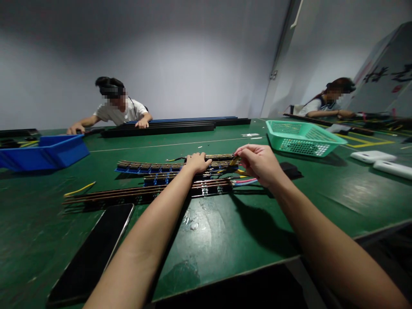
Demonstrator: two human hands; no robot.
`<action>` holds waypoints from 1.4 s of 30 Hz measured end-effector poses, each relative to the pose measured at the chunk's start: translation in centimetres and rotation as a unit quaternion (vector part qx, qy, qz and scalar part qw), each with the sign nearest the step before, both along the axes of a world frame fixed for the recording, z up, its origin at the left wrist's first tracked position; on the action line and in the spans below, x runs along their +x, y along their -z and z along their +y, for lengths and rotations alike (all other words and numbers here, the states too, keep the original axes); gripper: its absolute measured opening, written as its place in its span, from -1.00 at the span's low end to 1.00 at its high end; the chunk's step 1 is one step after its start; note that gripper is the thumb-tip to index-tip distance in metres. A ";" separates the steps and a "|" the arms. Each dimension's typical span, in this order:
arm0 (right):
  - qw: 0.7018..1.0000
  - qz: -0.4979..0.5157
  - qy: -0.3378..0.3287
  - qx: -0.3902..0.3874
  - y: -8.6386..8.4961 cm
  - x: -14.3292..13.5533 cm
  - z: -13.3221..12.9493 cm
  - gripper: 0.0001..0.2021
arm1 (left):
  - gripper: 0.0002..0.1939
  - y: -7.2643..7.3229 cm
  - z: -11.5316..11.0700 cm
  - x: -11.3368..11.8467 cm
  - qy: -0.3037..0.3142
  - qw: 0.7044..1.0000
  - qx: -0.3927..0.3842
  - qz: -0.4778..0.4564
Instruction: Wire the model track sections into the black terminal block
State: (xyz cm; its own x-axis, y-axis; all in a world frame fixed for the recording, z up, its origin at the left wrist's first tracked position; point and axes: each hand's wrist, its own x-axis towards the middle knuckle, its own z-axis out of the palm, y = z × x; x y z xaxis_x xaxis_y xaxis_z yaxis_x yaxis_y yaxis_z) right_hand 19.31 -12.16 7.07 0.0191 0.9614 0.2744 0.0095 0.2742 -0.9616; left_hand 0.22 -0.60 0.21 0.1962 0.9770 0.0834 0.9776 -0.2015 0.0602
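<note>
Beside a grey wall (199,64), your green counter (206,231) carries one basket (302,138), one phone (93,253); your left hand (198,163) spreads over strips (151,167), your right hand (254,161) pinches wires (234,161).

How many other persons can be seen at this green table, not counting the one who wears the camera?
2. One person leans over the far side, at left, behind the blue bin; a second person is at far right, beyond the green basket.
</note>
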 end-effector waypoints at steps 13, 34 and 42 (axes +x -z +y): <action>0.979 -0.179 0.027 0.093 3.2 -0.9 1.2 -0.83 | -0.40 0.0 0.0 0.1 -0.005 1.000 0.001 -0.007; 0.997 -0.020 0.070 0.028 0.1 2.4 -0.1 -0.85 | -0.40 0.3 0.4 -0.1 0.002 1.000 0.010 -0.009; 0.982 0.039 0.182 0.018 0.2 5.1 1.1 -0.90 | -0.41 0.2 0.2 0.0 0.001 1.000 0.009 -0.005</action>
